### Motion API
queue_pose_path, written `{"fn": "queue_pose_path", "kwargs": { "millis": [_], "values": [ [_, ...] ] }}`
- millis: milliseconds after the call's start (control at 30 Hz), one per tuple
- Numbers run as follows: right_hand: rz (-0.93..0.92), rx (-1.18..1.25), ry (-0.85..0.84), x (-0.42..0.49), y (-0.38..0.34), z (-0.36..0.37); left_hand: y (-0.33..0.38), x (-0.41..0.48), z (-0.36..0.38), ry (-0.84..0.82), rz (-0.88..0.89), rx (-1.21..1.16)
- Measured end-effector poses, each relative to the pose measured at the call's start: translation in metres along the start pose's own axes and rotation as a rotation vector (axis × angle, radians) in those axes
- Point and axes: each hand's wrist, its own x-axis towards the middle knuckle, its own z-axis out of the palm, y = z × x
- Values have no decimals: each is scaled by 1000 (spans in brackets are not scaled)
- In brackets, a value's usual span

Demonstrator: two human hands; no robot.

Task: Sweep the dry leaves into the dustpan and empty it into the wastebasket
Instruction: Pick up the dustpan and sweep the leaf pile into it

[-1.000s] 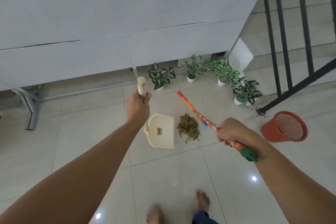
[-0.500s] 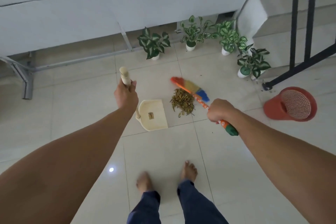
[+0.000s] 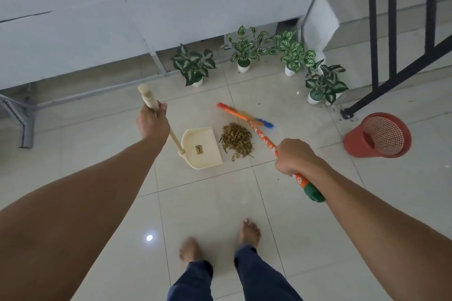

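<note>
A pile of dry brown leaves (image 3: 236, 138) lies on the tiled floor. Just left of it stands a cream dustpan (image 3: 202, 148), its open edge toward the pile. My left hand (image 3: 152, 122) grips the top of the dustpan's long cream handle (image 3: 149, 99). My right hand (image 3: 294, 156) is closed around the orange flowered broom handle (image 3: 265, 140). The broom head (image 3: 244, 115), orange with blue bristles, rests on the floor just behind the leaves. A red mesh wastebasket (image 3: 378, 135) lies tipped toward me at the right.
Four potted plants (image 3: 244, 50) line the wall behind the leaves. A black stair railing (image 3: 393, 32) rises at the right, its foot near the wastebasket. A metal frame leg (image 3: 25, 127) stands at the left. My bare feet (image 3: 248, 232) are on the tiles below.
The view has tilted down and my feet have come into sight. The broom head has swung down to the floor behind the leaves. The dustpan stays beside the pile.
</note>
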Motion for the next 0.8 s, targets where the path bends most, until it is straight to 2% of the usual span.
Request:
{"fn": "queue_pose_path", "kwargs": {
  "millis": [100, 267, 433, 633, 800],
  "values": [
    [-31, -34, -41, 6, -10, 11, -2, 0, 7, -38, -4, 44],
    [-71, -96, -123, -22, -2, 34, -9, 2, 4, -6, -16, 63],
    [-50, -78, -101, -56, 5, 32, -22, 6, -14, -5, -45, 44],
    [-16, -61, 8, -44, -38, 50, -34, 10, -26, -11, -35, 34],
    [-46, -92, -71, -49, -70, 69, -41, 16, -35, -25, -22, 43]
  ]
}}
